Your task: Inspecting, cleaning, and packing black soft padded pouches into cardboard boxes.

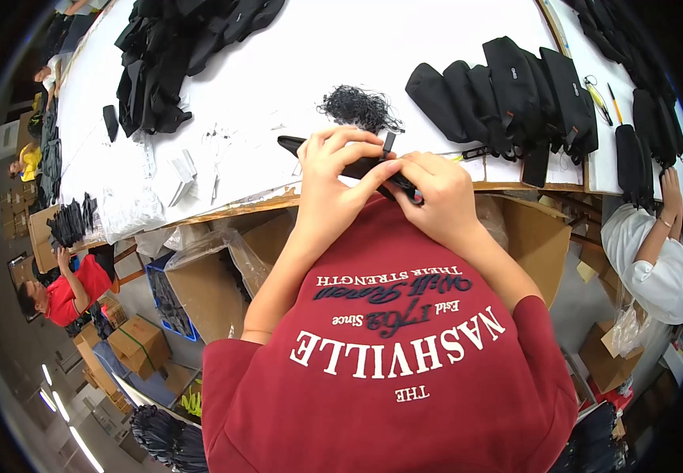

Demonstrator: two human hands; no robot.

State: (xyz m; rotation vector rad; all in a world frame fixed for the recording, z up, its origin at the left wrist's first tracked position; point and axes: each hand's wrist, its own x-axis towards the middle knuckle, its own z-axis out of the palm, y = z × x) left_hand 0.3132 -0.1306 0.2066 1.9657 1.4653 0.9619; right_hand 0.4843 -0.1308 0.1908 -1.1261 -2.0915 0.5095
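Both my hands are closed on a black fabric item just above the near table edge, in front of my chest. One flat dark end of it sticks out to the left behind my left hand. With thumb and fingers, that hand pinches the item near its middle. My right hand grips its right end, the fingers bent round it. A short black strap stands up between the two hands. My fingers cover much of the item, so its full shape is hidden.
Tangled black thread or cord lies just beyond my hands. Black pouches are lined up at the right; a heap of black fabric pieces lies far left. Cardboard boxes stand below the table edge. Co-workers sit at both sides.
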